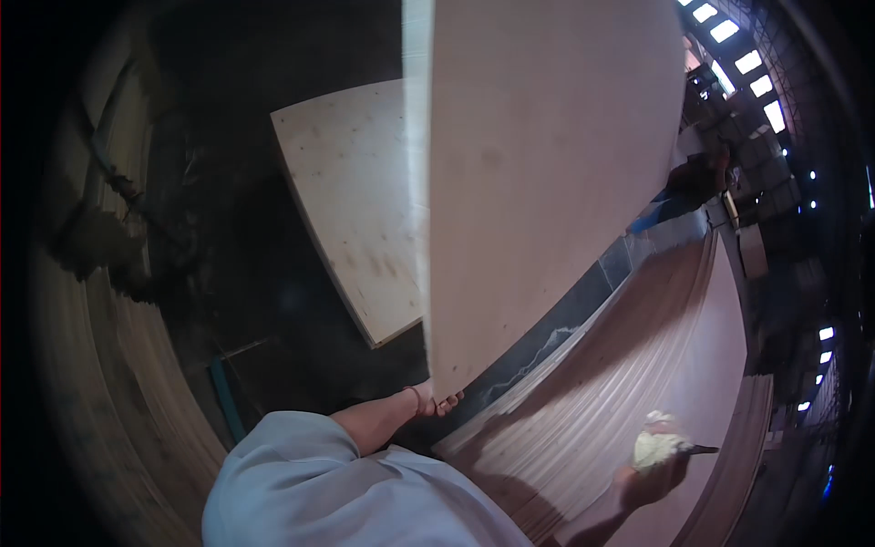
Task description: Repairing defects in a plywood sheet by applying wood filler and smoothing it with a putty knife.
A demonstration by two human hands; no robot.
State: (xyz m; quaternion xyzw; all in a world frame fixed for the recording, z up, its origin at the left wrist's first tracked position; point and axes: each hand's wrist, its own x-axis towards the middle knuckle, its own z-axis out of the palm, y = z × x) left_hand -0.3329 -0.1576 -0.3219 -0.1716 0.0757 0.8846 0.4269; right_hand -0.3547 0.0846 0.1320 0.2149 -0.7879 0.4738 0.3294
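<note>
My left hand [437,401] is closed on the near lower corner of a large pale plywood sheet [556,164]. The sheet stands tilted on edge and stretches away from me. At the lower right, my right hand [649,479] is closed around a pale yellow lump [658,448], too blurred to name. A thin dark point sticks out beside that lump. This hand is over a stack of wooden sheets [583,401], near its pale top face; I cannot tell whether they touch.
Another plywood sheet [351,201] with dark knots lies on the dark floor beyond my left arm. More stacked sheets [128,365] line the left side. A person in blue [649,217] is partly hidden behind the raised sheet's far end. Another stack [743,456] stands at the right.
</note>
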